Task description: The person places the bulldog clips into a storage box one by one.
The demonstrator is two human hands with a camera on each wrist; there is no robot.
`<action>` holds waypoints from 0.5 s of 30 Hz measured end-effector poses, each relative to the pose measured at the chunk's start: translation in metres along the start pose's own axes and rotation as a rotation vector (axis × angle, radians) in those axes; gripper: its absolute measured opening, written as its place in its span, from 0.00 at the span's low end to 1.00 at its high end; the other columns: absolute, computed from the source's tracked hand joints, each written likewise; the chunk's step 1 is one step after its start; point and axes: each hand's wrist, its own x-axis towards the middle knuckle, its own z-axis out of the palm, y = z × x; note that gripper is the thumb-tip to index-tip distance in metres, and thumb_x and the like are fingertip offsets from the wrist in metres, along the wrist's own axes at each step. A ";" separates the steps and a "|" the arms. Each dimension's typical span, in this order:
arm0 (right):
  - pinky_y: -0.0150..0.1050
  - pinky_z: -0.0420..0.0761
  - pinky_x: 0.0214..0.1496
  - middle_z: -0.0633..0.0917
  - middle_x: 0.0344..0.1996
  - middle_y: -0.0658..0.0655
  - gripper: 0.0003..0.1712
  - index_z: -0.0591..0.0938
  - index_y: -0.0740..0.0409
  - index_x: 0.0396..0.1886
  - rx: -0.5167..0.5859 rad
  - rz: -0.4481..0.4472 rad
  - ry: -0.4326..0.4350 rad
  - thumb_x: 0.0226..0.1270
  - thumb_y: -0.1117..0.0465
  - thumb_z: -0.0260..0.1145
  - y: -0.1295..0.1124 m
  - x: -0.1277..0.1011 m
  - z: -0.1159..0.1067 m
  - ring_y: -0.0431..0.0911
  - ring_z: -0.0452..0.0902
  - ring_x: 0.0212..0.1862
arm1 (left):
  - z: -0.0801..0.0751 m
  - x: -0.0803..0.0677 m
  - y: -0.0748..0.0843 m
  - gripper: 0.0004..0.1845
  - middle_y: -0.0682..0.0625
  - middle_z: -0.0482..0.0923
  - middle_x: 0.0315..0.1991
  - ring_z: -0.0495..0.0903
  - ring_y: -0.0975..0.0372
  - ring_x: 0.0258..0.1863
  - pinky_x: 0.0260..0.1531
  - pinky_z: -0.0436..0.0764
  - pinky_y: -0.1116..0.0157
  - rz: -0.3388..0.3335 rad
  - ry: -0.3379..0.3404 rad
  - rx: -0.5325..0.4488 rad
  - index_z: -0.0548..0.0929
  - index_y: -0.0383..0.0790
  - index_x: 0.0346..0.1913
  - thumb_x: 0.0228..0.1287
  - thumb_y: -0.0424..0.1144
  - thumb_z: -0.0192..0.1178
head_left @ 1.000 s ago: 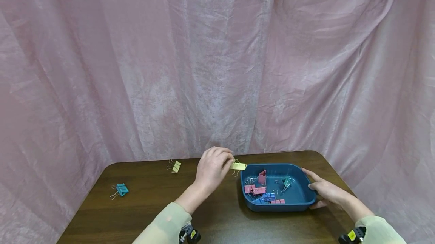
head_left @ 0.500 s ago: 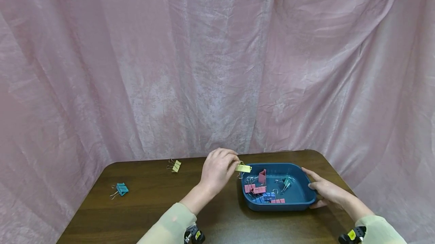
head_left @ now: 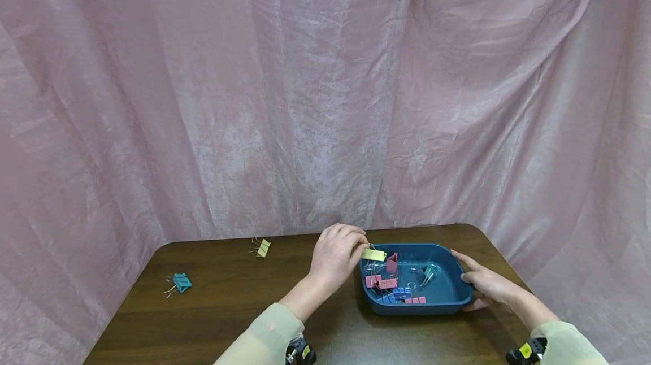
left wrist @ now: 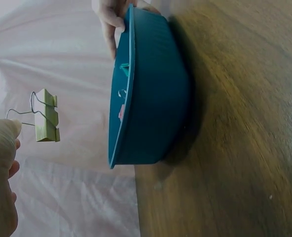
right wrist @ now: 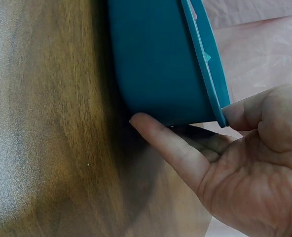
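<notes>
My left hand (head_left: 341, 255) pinches the wire handle of a yellow binder clip (head_left: 373, 255) and holds it in the air just above the left rim of a teal tray (head_left: 417, 309). The left wrist view shows the yellow binder clip (left wrist: 46, 122) hanging from my fingertips (left wrist: 8, 131), apart from the tray (left wrist: 151, 98). My right hand (head_left: 485, 286) holds the tray's right side. In the right wrist view its thumb lies against the tray wall (right wrist: 156, 59) and a finger (right wrist: 244, 113) curls at the rim. Pink clips (head_left: 381, 283), blue clips (head_left: 402, 294) and a teal clip (head_left: 429, 272) lie inside.
On the dark wooden table (head_left: 229, 308) a second yellow clip (head_left: 263, 248) lies near the back edge, and a teal clip (head_left: 180, 283) sits at the far left. A pink curtain (head_left: 325, 99) hangs close behind the table. The right table edge runs just past the tray.
My left hand has carried the yellow clip to the right, from beside the tray to above its left rim. The right hand and the tray have stayed put.
</notes>
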 end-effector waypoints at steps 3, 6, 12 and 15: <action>0.64 0.84 0.45 0.34 0.75 0.80 0.41 0.38 0.55 0.83 0.001 0.001 -0.003 0.77 0.70 0.43 0.000 0.000 0.000 0.86 0.49 0.68 | 0.003 0.002 0.003 0.05 0.60 0.85 0.46 0.81 0.63 0.51 0.60 0.76 0.59 -0.007 -0.008 0.003 0.88 0.51 0.38 0.71 0.45 0.66; 0.64 0.84 0.45 0.34 0.75 0.80 0.41 0.38 0.55 0.83 0.004 0.001 -0.003 0.77 0.70 0.43 0.000 0.000 0.000 0.87 0.49 0.68 | 0.006 0.003 0.006 0.04 0.60 0.85 0.46 0.81 0.63 0.51 0.60 0.76 0.59 -0.017 -0.019 0.004 0.88 0.52 0.38 0.70 0.45 0.67; 0.64 0.84 0.45 0.34 0.75 0.80 0.41 0.39 0.55 0.83 0.002 -0.001 0.001 0.77 0.70 0.43 -0.001 0.000 0.000 0.87 0.49 0.68 | 0.009 0.006 0.012 0.03 0.60 0.85 0.47 0.80 0.63 0.51 0.60 0.76 0.59 -0.035 -0.048 0.007 0.88 0.53 0.38 0.70 0.46 0.68; 0.64 0.84 0.45 0.34 0.75 0.80 0.41 0.38 0.55 0.83 0.002 -0.002 0.000 0.77 0.70 0.43 -0.001 -0.001 0.000 0.87 0.48 0.68 | 0.011 0.007 0.014 0.03 0.60 0.85 0.47 0.80 0.63 0.51 0.60 0.75 0.59 -0.038 -0.053 0.004 0.88 0.53 0.39 0.70 0.46 0.67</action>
